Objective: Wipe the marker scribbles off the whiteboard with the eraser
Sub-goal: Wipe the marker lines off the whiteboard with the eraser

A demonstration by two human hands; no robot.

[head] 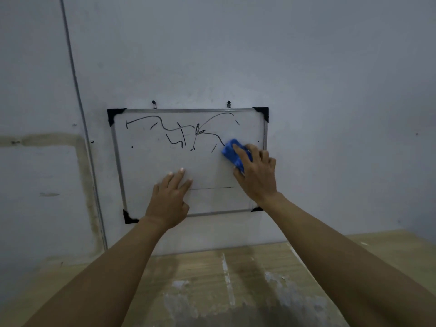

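On the wall-hung whiteboard [151, 166], left hand [171, 199] presses flat-fingered; right hand [256, 172] grips the eraser [230, 152] beside scribbles [177, 132].

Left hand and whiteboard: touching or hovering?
Touching. The head view shows the left hand spread flat on the lower half of the whiteboard, its straight fingers lying against the surface with no gap visible at the tips.

left hand [171, 199]: fingers straight, pressed flat | right hand [256, 172]: fingers curled, grips eraser [228, 151]
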